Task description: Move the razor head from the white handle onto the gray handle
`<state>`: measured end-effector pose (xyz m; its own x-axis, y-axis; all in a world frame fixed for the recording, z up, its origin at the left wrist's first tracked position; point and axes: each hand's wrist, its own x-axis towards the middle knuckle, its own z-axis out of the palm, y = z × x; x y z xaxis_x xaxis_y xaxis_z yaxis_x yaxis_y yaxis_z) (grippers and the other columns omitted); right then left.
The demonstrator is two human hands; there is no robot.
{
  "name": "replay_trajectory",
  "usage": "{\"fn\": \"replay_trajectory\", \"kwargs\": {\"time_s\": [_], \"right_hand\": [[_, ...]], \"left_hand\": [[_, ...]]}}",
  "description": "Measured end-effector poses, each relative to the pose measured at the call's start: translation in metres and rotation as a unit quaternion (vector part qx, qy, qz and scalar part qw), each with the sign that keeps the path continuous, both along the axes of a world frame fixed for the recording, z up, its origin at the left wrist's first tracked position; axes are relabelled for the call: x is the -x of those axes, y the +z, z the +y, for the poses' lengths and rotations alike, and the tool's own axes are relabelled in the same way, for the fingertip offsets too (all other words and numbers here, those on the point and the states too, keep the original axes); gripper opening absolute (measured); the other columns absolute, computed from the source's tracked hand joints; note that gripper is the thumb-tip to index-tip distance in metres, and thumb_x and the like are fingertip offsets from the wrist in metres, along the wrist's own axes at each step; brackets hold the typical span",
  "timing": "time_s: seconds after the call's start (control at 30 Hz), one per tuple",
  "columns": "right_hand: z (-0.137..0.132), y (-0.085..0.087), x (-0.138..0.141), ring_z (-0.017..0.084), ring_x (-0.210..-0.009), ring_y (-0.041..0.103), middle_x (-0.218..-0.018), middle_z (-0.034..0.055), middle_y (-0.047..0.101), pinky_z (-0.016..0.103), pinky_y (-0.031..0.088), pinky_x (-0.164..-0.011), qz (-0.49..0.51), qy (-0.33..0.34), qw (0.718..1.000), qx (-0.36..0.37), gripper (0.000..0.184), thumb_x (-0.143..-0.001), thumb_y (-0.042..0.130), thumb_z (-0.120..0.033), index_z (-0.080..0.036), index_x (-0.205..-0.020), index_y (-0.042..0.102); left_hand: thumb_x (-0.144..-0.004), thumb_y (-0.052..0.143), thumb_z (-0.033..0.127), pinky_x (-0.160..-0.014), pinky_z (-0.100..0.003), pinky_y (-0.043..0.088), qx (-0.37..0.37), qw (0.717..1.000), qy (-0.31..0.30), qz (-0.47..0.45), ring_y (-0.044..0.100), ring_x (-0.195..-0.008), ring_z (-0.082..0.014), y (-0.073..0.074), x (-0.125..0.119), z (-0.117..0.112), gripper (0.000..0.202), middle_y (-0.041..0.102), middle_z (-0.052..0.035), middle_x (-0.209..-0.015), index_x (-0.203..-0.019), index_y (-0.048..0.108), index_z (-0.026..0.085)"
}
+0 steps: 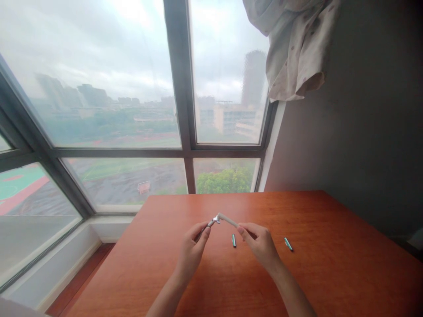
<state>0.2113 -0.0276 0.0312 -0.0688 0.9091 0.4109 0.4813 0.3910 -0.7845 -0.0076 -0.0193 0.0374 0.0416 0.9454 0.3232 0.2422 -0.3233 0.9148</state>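
Observation:
Between its thumb and fingers, my left hand (pixel 194 245) grips a slim silver razor handle (pixel 210 222) whose metal head points up and to the right. My right hand (pixel 259 244) pinches a pale grey stick (pixel 228 220) that looks like a toothbrush. The far end of this stick meets the metal head above the table; the small parts at the contact are too fine to make out. Just left of my right hand lies a teal and black razor cartridge (pixel 234 240). A second razor cartridge (pixel 288 244) rests farther right.
A reddish-brown wooden table (pixel 148 264) spreads under both hands. Behind it stands a grey-framed window (pixel 187 152) looking onto a sports field and buildings. A pale spotted curtain (pixel 294 53) hangs at the upper right, beside a grey wall (pixel 350 132).

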Motion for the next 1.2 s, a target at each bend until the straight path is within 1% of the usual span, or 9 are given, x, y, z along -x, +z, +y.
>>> {"fn": "replay_trajectory", "kwargs": {"time_s": [0.13,0.23,0.37,0.53,0.63,0.83,1.0,1.2], "right_hand": [[-0.0011,0.0011,0.0008,0.014,-0.057,0.05,-0.061,0.0003,0.056,0.022,0.034,-0.053,-0.005,0.023,1.0,0.002,0.041,-0.093,0.046,-0.045,-0.015,-0.082,0.073],[0.0002,0.0003,-0.0004,0.014,-0.058,0.051,-0.062,0.0009,0.057,0.022,0.035,-0.054,-0.007,0.007,1.0,0.0,0.042,-0.093,0.045,-0.046,-0.015,-0.081,0.073],[0.0016,0.0001,-0.0017,0.015,-0.061,0.054,-0.065,0.0024,0.06,0.022,0.038,-0.057,-0.003,-0.015,1.0,-0.003,0.041,-0.093,0.046,-0.045,-0.015,-0.086,0.073],[0.0004,0.0026,-0.0005,0.014,-0.058,0.052,-0.062,0.0015,0.059,0.021,0.036,-0.053,-0.016,-0.004,1.0,-0.003,0.043,-0.093,0.045,-0.045,-0.015,-0.08,0.073],[0.0008,0.0018,-0.0007,0.014,-0.057,0.052,-0.061,0.0014,0.059,0.021,0.036,-0.052,-0.032,-0.006,0.999,-0.005,0.043,-0.093,0.045,-0.045,-0.015,-0.078,0.073],[0.0021,-0.0002,-0.003,0.016,-0.059,0.055,-0.065,0.0039,0.064,0.022,0.038,-0.054,-0.039,-0.045,0.998,-0.018,0.045,-0.092,0.044,-0.047,-0.016,-0.081,0.073],[0.0005,0.0032,-0.0015,0.016,-0.058,0.056,-0.063,0.0038,0.064,0.023,0.039,-0.054,-0.031,-0.031,0.999,-0.01,0.047,-0.092,0.043,-0.049,-0.016,-0.08,0.074],[0.0003,0.0027,-0.0013,0.016,-0.06,0.057,-0.067,0.0038,0.066,0.023,0.039,-0.056,-0.05,-0.021,0.998,-0.018,0.042,-0.093,0.044,-0.045,-0.017,-0.082,0.074]], "left_hand": [[-0.084,0.059,0.043,-0.063,-0.024,0.047,-0.005,1.0,-0.001,0.005,0.061,-0.074,-0.0198,-0.0006,0.0002,0.0006,0.033,0.069,-0.0048,-0.075,-0.097,0.073,0.015],[-0.083,0.06,0.044,-0.064,-0.025,0.048,-0.01,1.0,-0.005,0.013,0.062,-0.075,-0.0198,-0.0012,-0.0005,0.0002,0.033,0.071,-0.0057,-0.079,-0.095,0.073,0.016],[-0.084,0.059,0.043,-0.066,-0.025,0.049,-0.017,1.0,-0.01,0.022,0.064,-0.077,-0.0201,-0.0042,-0.0003,0.0007,0.031,0.073,-0.0066,-0.083,-0.094,0.073,0.016],[-0.086,0.058,0.038,-0.069,-0.026,0.05,-0.037,0.998,0.009,0.045,0.065,-0.079,-0.0202,-0.008,0.0026,0.0035,0.028,0.073,-0.0069,-0.088,-0.096,0.072,0.017],[-0.086,0.057,0.037,-0.071,-0.027,0.052,-0.052,0.997,0.01,0.058,0.066,-0.082,-0.021,-0.0073,0.003,0.0036,0.026,0.073,-0.0078,-0.089,-0.095,0.072,0.017],[-0.087,0.055,0.035,-0.071,-0.028,0.052,-0.064,0.995,0.005,0.078,0.066,-0.082,-0.0211,-0.003,0.002,0.0012,0.025,0.072,-0.0084,-0.089,-0.094,0.071,0.017],[-0.089,0.053,0.036,-0.071,-0.028,0.051,-0.064,0.994,0.008,0.089,0.065,-0.083,-0.021,-0.0022,0.0024,0.0017,0.027,0.072,-0.0085,-0.089,-0.095,0.071,0.017],[-0.088,0.054,0.036,-0.07,-0.026,0.05,-0.063,0.994,0.02,0.088,0.065,-0.081,-0.0201,-0.0054,0.0031,0.0034,0.026,0.073,-0.0077,-0.089,-0.095,0.071,0.017]]}}
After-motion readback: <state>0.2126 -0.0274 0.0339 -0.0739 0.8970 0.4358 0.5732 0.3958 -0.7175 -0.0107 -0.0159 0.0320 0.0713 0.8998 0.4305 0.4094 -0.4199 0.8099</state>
